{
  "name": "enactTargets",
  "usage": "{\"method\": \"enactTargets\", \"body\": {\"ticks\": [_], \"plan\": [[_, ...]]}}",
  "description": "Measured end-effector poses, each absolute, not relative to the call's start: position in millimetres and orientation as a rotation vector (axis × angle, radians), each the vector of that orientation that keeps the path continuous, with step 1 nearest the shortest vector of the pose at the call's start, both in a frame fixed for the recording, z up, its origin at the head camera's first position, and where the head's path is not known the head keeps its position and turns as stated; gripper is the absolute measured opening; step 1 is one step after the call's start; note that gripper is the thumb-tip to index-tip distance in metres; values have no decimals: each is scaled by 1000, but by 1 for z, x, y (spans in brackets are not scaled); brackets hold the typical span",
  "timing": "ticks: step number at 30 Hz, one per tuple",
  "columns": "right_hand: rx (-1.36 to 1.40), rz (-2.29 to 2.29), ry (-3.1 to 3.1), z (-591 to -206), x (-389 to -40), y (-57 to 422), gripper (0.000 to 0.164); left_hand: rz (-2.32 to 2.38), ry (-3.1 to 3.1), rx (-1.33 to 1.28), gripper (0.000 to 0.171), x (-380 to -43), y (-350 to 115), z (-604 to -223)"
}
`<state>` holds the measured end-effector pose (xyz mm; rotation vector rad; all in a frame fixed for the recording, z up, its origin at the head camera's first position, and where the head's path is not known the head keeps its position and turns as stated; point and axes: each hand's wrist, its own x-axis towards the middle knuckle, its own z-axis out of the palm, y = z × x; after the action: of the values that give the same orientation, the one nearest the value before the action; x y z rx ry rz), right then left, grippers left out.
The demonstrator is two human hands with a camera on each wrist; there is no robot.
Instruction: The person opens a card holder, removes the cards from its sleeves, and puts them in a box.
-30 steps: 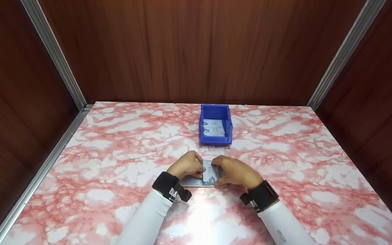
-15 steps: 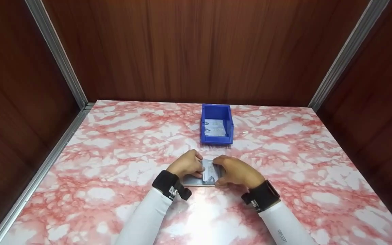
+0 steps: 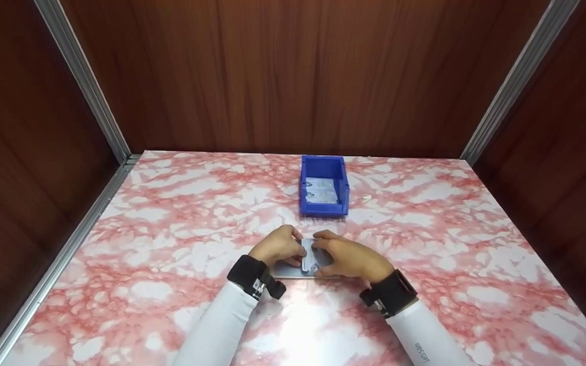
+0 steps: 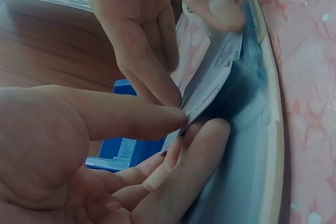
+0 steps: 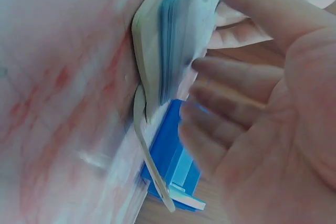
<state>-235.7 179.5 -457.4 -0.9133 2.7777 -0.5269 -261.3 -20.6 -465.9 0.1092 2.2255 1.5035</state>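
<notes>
A card holder (image 3: 285, 271) with a beige cover and clear bluish sleeves (image 5: 167, 51) lies spread on the table. Over it stands a pale printed card (image 3: 309, 258), slightly raised; the left wrist view shows how the card (image 4: 202, 95) tilts above the sleeves. My left hand (image 3: 279, 245) pinches the card's left edge, thumb on top and fingers beneath. On the other side, my right hand (image 3: 355, 256) spans the card with loosely extended fingers, its thumb touching the near end. The right wrist view blurs those fingers (image 5: 231, 77). Whether the card sits in a sleeve cannot be told.
Beyond the hands stands a blue bin (image 3: 323, 209) with pale cards (image 3: 322, 190) inside. A narrow strap (image 5: 149, 153) sticks out from the holder. Wood-grain panels (image 3: 293, 76) enclose the marbled red-and-white table (image 3: 171, 213) at the back and sides.
My right hand has shifted slightly left over the card, and its fingers have spread further apart. The left hand keeps its hold in nearly the same place.
</notes>
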Motion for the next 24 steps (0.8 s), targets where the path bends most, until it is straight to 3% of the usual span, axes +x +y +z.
{"method": "enactTargets", "body": {"ticks": [4,24], "plan": [[-1008,-558,2734,-460,-236,180,64,1480,2231,119,41,-262,-20,-466],[-972,-563,2748,-461,-240,184,65,1490,2209,86,49,-262,-20,-465]]}}
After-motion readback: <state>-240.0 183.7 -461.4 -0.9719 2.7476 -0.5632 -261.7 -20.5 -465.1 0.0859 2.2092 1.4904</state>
